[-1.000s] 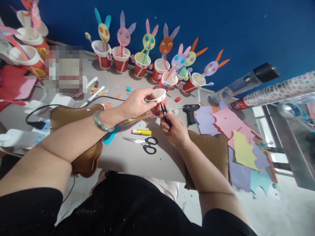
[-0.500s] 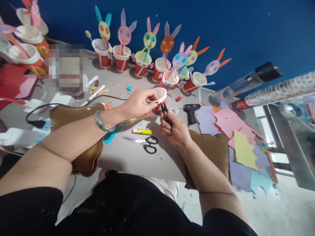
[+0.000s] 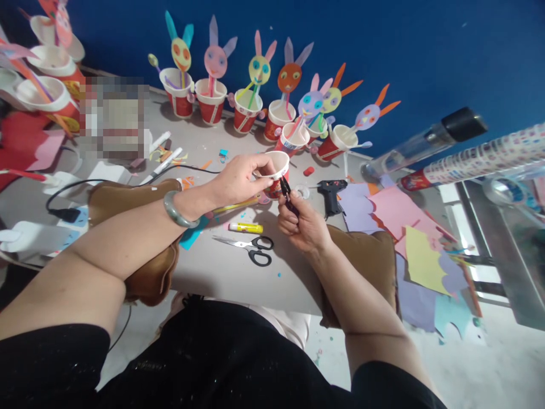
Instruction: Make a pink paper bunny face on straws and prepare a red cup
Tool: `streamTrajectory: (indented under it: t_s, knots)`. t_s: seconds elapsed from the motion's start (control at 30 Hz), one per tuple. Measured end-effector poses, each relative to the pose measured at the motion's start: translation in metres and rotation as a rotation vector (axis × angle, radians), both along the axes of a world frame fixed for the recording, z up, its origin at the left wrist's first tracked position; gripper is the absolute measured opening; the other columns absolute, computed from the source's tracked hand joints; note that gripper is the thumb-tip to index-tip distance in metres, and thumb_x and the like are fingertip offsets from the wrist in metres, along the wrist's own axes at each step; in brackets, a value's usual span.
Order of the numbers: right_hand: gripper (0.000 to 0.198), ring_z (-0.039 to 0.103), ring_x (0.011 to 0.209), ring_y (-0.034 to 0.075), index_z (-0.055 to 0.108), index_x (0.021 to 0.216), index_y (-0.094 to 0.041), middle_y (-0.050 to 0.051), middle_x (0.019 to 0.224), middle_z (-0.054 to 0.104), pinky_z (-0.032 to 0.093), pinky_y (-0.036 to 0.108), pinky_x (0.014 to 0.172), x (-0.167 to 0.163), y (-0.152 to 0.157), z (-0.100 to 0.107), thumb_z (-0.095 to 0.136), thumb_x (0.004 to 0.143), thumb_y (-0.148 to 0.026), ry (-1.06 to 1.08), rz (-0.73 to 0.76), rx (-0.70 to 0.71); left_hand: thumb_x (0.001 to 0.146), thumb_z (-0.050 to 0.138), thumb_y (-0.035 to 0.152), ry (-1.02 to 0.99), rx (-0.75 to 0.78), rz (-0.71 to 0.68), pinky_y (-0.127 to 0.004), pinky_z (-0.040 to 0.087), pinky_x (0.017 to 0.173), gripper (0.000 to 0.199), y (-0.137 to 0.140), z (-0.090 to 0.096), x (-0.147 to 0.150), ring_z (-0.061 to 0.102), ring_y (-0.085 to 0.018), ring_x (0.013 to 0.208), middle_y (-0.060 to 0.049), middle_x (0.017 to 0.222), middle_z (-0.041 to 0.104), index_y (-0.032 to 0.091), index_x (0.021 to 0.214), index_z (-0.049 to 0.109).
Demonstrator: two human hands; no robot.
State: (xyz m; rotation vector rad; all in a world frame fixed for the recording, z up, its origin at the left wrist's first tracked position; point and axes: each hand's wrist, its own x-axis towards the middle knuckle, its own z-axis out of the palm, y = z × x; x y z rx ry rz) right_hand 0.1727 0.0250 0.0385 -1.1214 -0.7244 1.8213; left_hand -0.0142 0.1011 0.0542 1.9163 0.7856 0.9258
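Note:
My left hand [image 3: 246,177] grips a red and white paper cup [image 3: 279,165] by its rim, thumb outside and fingers reaching in. The cup is tilted slightly, with its white inside facing up. Closed round a pair of black thread snips [image 3: 286,193] is my right hand [image 3: 304,222]. The snips' tips touch or nearly touch the cup's side just below the rim; which one I cannot tell. On the table below lie scissors [image 3: 251,245] with black handles and a yellow glue stick [image 3: 247,228]. A black glue gun [image 3: 331,196] rests to the right.
Along the blue wall stand several red cups [image 3: 212,105] with paper rabbit faces. Coloured paper sheets [image 3: 404,213] overlap at the right, beside a long stack of cups [image 3: 481,153]. Brown cushions [image 3: 364,264] lie under both forearms. A black cable [image 3: 187,167] runs to a plug at the left.
The snips' blades, spread in a V before, now look closer together near the cup's rim. The cup and my left hand have hardly moved.

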Motion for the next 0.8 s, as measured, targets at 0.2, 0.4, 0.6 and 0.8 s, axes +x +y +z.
streamTrajectory:
  t_s: [0.2, 0.4, 0.6, 0.8]
  knots:
    - [0.048, 0.015, 0.038, 0.003, 0.062, 0.084, -0.020, -0.013, 0.048, 0.032, 0.015, 0.020, 0.038, 0.0002, 0.0003, -0.0035, 0.080, 0.080, -0.064, -0.050, -0.021, 0.049, 0.084, 0.061, 0.010, -0.007, -0.039, 0.008, -0.027, 0.056, 0.080, 0.011, -0.0012, 0.0022, 0.0005, 0.072, -0.013, 0.080, -0.001, 0.083, 0.078, 0.017, 0.080, 0.067]
    - [0.053, 0.015, 0.039, 0.003, 0.061, 0.083, -0.020, -0.013, 0.049, 0.032, 0.014, 0.020, 0.040, 0.0006, 0.0006, -0.0070, 0.084, 0.074, -0.066, -0.081, -0.033, 0.092, 0.086, 0.061, 0.011, -0.020, -0.122, -0.040, -0.027, 0.057, 0.079, 0.009, -0.0026, 0.0048, -0.0001, 0.073, -0.013, 0.080, -0.003, 0.086, 0.079, 0.016, 0.084, 0.068]
    - [0.052, 0.014, 0.040, 0.002, 0.061, 0.082, -0.020, -0.014, 0.048, 0.030, 0.014, 0.018, 0.040, 0.0004, 0.0007, -0.0073, 0.085, 0.073, -0.066, -0.060, -0.023, 0.106, 0.087, 0.063, 0.011, -0.001, -0.117, -0.016, -0.026, 0.057, 0.078, 0.009, -0.0016, 0.0040, -0.0004, 0.073, -0.013, 0.079, -0.002, 0.084, 0.078, 0.016, 0.084, 0.069]
    - [0.054, 0.014, 0.040, 0.002, 0.061, 0.083, -0.020, -0.014, 0.049, 0.030, 0.014, 0.018, 0.040, 0.0013, 0.0009, -0.0076, 0.086, 0.072, -0.067, -0.089, -0.032, 0.095, 0.086, 0.063, 0.010, -0.006, -0.116, -0.005, -0.025, 0.056, 0.076, 0.008, -0.0007, 0.0027, -0.0001, 0.071, -0.012, 0.078, -0.001, 0.084, 0.077, 0.015, 0.084, 0.069]
